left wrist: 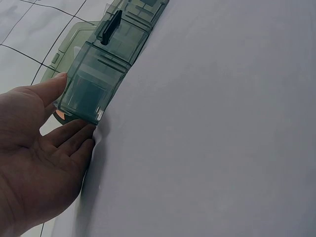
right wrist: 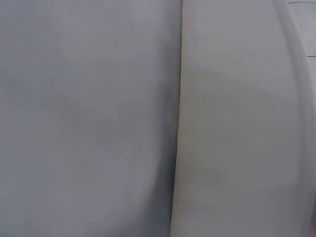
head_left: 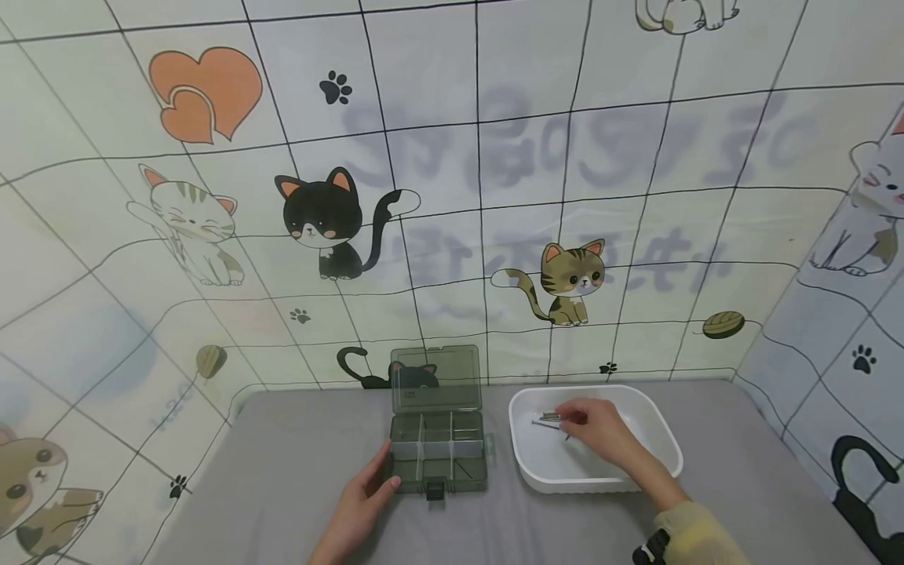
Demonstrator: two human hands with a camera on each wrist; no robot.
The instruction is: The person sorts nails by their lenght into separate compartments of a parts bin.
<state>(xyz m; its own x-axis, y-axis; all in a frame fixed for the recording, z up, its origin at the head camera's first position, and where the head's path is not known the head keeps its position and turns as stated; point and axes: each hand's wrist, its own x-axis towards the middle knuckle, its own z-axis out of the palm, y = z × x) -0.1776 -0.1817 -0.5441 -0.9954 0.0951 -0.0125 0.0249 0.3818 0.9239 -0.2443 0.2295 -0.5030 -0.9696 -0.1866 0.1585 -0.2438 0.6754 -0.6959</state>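
Observation:
A green-tinted clear compartment box (head_left: 439, 449) stands with its lid (head_left: 435, 380) raised; white dividers split its inside. My left hand (head_left: 359, 502) rests at the box's near left corner, the thumb on the front and fingers along the side. The left wrist view shows this left hand (left wrist: 44, 158) with fairly straight fingers against the end of the box. Over a white tray (head_left: 526, 463), my right hand (head_left: 599, 428) pinches thin silver nail-like pieces (head_left: 547, 421) between thumb and fingertips. One thin dark piece (head_left: 464, 469) lies in the box's front right compartment.
A grey cloth (head_left: 297, 463) covers the table. Behind it and at both sides hangs a white sheet (head_left: 438, 173) with grid lines and printed cats. A dark latch (head_left: 435, 490) juts from the box's front. The right wrist view shows the tray's outer wall (right wrist: 237, 128).

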